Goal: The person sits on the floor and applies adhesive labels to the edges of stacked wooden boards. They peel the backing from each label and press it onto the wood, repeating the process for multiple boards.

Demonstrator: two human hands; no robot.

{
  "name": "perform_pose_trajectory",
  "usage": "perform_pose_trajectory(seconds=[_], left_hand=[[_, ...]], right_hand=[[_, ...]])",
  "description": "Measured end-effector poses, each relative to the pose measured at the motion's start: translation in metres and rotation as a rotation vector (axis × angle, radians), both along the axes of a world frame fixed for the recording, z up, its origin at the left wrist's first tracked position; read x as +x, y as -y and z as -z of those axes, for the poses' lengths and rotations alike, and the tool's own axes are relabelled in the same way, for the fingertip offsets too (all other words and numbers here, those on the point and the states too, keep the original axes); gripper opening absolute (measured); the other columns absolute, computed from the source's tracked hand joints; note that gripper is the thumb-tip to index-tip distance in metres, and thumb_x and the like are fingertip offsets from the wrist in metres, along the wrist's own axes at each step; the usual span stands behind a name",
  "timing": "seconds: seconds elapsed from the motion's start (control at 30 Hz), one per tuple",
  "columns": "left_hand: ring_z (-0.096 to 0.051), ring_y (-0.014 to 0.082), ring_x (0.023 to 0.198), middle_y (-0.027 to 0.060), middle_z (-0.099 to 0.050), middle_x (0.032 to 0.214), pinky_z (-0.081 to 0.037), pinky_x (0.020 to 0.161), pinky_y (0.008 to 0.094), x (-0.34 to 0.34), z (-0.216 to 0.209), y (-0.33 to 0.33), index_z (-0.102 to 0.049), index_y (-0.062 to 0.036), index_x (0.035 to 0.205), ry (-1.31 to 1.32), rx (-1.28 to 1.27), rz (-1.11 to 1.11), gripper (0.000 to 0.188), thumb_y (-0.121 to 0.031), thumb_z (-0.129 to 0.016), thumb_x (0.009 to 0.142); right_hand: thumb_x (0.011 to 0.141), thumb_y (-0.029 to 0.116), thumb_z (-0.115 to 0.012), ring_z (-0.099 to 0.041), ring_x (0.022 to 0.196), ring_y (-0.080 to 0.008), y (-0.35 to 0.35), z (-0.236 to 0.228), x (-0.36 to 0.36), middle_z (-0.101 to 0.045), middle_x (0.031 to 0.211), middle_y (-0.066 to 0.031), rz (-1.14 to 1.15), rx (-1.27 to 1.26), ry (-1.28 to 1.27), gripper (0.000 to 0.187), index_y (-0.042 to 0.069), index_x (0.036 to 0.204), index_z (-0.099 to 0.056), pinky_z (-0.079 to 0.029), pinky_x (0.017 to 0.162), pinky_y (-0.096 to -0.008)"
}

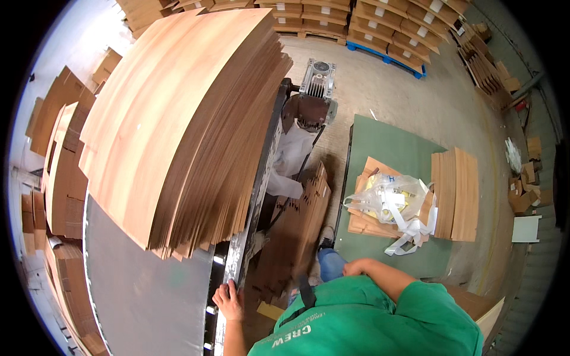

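My left hand grips the worn metal side rail of a belt conveyor, its fingers curled over the edge. A tall stack of flat wood-grain panels rests on the conveyor's dark belt, just ahead of that hand. The stack's near edges are uneven, and some sheets stick out. My right hand is by my jeans-covered thigh, away from the panels. Its fingers are mostly hidden, so I cannot make out whether it holds anything.
A gear motor sits at the conveyor's far end. On my right, a green platform bears panels, a clear plastic bag and white strapping. More panels lean below the conveyor. A blue pallet stands at the back.
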State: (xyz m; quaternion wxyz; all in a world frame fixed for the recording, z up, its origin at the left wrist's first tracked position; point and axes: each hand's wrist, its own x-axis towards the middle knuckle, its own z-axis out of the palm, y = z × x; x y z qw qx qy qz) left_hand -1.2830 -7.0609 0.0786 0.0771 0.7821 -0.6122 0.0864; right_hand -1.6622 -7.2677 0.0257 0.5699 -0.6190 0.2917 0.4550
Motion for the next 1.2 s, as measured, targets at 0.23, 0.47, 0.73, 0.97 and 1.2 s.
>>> perform_pose_trajectory(seconds=[0.23,0.47,0.73,0.97,1.2], left_hand=[[-0.045,0.0306,0.104,0.0103,-0.048,0.11,-0.035,0.088,0.0443,0.002,-0.007,-0.004,-0.051,-0.0095,0.121,-0.127,-0.018,-0.022,0.053,-0.02,-0.069,0.071],[-0.043,0.0322,0.106,0.0121,-0.047,0.11,-0.035,0.089,0.0443,-0.001,-0.012,-0.002,-0.051,-0.0094,0.119,-0.13,-0.039,-0.017,0.053,-0.018,-0.069,0.07],[-0.046,0.0293,0.101,0.0097,-0.047,0.105,-0.037,0.084,0.0413,0.001,-0.02,0.006,-0.055,-0.0116,0.114,-0.189,-0.078,-0.077,0.053,-0.019,-0.072,0.065],[-0.046,0.0313,0.1,0.0117,-0.047,0.106,-0.037,0.083,0.0442,0.001,-0.005,0.007,-0.053,-0.0078,0.115,-0.132,0.016,-0.125,0.052,-0.023,-0.072,0.069],[-0.048,0.0296,0.093,0.01,-0.047,0.102,-0.039,0.076,0.0446,-0.002,-0.012,0.013,-0.054,-0.0109,0.113,-0.059,0.105,-0.141,0.051,-0.024,-0.072,0.067]], right_hand=[[0.072,0.031,-0.061,-0.061,0.086,-0.0277,-0.032,0.001,-0.019,-0.065,0.099,-0.0183,0.052,-0.118,-0.031,0.043,-0.002,0.098,-0.065,-0.047,0.075,-0.0406],[0.069,0.035,-0.064,-0.062,0.078,-0.0281,-0.046,-0.035,-0.021,-0.066,0.089,-0.0198,-0.023,-0.208,-0.064,0.044,-0.002,0.091,-0.065,-0.047,0.07,-0.0408],[0.067,0.036,-0.067,-0.062,0.077,-0.0257,-0.006,-0.012,-0.032,-0.066,0.087,-0.018,-0.065,-0.193,-0.098,0.043,-0.001,0.09,-0.065,-0.047,0.067,-0.0401],[0.066,0.04,-0.068,-0.059,0.073,-0.0226,0.067,0.039,-0.056,-0.065,0.083,-0.0126,0.0,-0.101,-0.022,0.044,0.003,0.089,-0.064,-0.047,0.065,-0.0375],[0.067,0.043,-0.067,-0.058,0.067,-0.0216,0.153,0.019,-0.009,-0.062,0.07,-0.0096,-0.289,0.135,-0.308,0.042,0.004,0.083,-0.065,-0.047,0.059,-0.0376]])
